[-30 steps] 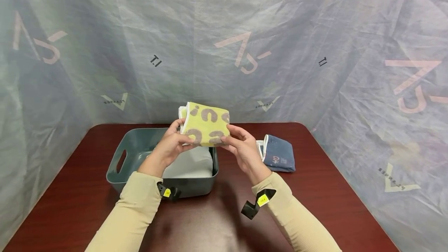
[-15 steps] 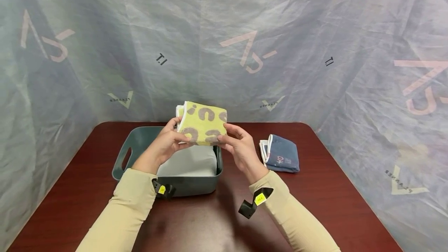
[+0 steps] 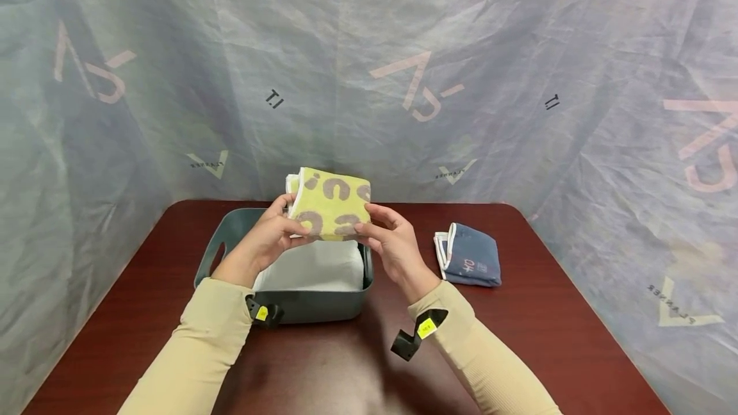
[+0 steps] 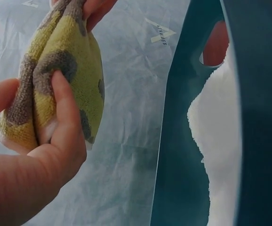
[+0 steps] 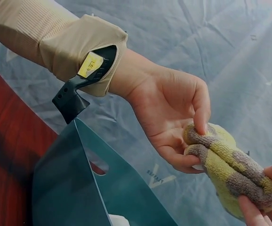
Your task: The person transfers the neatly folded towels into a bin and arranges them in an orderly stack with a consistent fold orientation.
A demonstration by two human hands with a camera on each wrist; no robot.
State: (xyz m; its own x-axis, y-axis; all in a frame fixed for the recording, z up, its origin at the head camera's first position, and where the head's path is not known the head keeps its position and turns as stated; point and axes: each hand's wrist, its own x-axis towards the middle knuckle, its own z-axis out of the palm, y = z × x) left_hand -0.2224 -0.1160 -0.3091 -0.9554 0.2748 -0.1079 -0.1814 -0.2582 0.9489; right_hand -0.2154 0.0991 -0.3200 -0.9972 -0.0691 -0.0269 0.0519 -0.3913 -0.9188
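Observation:
A folded yellow towel [image 3: 333,203] with grey-brown patches and white edging is held up in front of the storage bin. My left hand [image 3: 265,235] pinches its left end, thumb on the near face. At the other end, my right hand [image 3: 394,242] grips the lower right corner between thumb and fingers. The left wrist view shows the towel's doubled fold [image 4: 51,89] between my left thumb and fingers. A grey-green bin [image 3: 305,306] stands behind and below the hands, with white folded cloth [image 3: 323,268] inside; my left hand hides part of it.
A folded blue towel [image 3: 473,255] with white edging and small pink lettering lies on the dark red table [image 3: 519,338], right of the bin. A grey printed sheet [image 3: 369,82] hangs behind the table and along both sides.
Both hands and the yellow towel have shifted slightly left in the head view, while the bin, blue towel and backdrop appear farther right. The grip on the towel looks the same.

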